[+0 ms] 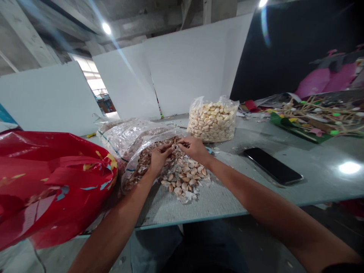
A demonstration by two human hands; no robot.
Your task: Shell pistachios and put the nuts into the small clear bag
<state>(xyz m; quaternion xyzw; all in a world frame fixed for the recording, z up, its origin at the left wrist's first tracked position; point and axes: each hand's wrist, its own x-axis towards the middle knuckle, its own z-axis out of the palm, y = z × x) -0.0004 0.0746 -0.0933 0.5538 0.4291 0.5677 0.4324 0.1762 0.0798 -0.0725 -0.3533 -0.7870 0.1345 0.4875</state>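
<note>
While both hands' fingers pinch together, their hold amid garlic cloves is unclear

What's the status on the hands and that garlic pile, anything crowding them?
Left hand and right hand together over the garlic pile, grip unclear. Skins bag touching on the left. Phone lies apart on the right.

White partition boards fill the frame's centre, a black panel stands upper right, and ceiling lamps glare above (one flaring); the grey worktop spans the lower half.
</note>
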